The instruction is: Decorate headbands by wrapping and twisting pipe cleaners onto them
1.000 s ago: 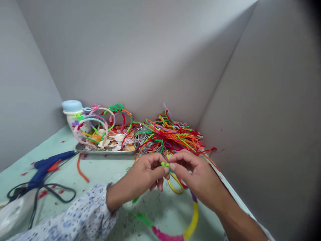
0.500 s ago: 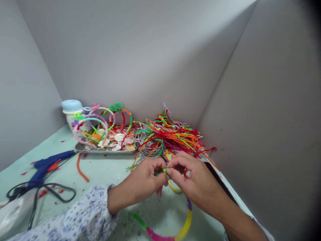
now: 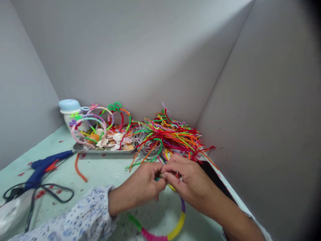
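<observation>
My left hand (image 3: 144, 182) and my right hand (image 3: 187, 182) meet fingertip to fingertip over the table, both pinched shut on a headband (image 3: 175, 226) wrapped in green, pink, yellow and purple pipe cleaner. The band curves down from the fingers toward me. The small green pipe-cleaner piece at the pinch is almost hidden by the fingers. A heap of coloured pipe cleaners (image 3: 173, 135) lies just beyond the hands.
A metal tray (image 3: 104, 150) holds shells and finished decorated headbands (image 3: 96, 122); a white jar with a blue lid (image 3: 69, 108) stands behind it. A blue glue gun (image 3: 42, 167) with black cord lies at left. An orange pipe cleaner (image 3: 79, 167) lies loose. Grey walls enclose the corner.
Both hands have moved lower and closer to me with the headband. The bright green tip that showed between the fingertips is now covered by them.
</observation>
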Demonstrator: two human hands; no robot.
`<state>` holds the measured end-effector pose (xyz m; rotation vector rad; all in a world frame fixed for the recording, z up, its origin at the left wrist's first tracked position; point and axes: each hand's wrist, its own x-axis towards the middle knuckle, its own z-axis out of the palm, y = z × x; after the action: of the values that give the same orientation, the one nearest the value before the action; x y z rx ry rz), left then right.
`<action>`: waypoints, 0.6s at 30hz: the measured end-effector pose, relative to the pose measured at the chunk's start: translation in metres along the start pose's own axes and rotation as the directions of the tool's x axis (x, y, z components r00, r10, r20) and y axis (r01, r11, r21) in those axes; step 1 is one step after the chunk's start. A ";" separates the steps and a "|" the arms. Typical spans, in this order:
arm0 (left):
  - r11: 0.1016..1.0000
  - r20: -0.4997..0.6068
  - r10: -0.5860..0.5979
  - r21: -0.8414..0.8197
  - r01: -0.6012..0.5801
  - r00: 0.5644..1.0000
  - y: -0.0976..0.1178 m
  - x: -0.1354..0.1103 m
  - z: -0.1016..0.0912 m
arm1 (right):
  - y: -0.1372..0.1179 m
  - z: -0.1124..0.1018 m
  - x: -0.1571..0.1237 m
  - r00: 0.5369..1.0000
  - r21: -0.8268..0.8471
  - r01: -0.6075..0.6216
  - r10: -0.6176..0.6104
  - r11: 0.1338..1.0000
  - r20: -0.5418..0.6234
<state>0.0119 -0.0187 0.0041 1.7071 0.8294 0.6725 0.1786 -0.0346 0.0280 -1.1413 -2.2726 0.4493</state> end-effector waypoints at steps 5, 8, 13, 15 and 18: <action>1.000 -0.002 -0.005 -0.017 0.005 1.000 -0.002 0.001 0.000 | -0.001 -0.002 0.001 1.000 0.016 -0.011 0.011 1.000 0.028; 1.000 0.019 -0.007 -0.023 0.007 1.000 -0.003 0.001 0.002 | -0.001 0.000 0.002 1.000 -0.010 0.003 -0.003 1.000 0.028; 0.997 -0.029 -0.059 -0.045 0.058 0.998 0.004 0.000 -0.003 | 0.000 -0.009 0.003 0.999 0.097 -0.037 0.040 0.995 -0.028; 0.993 -0.054 -0.071 -0.094 0.065 0.996 0.009 0.001 -0.008 | 0.002 -0.017 0.002 0.993 0.167 -0.085 0.098 0.982 -0.071; 0.985 -0.087 -0.071 -0.166 0.055 0.994 0.013 0.003 -0.013 | 0.006 -0.024 -0.001 0.980 0.285 -0.172 0.192 0.943 -0.047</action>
<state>0.0065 -0.0116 0.0203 1.5054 0.8649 0.7599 0.1970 -0.0309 0.0436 -1.2026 -1.9709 0.7623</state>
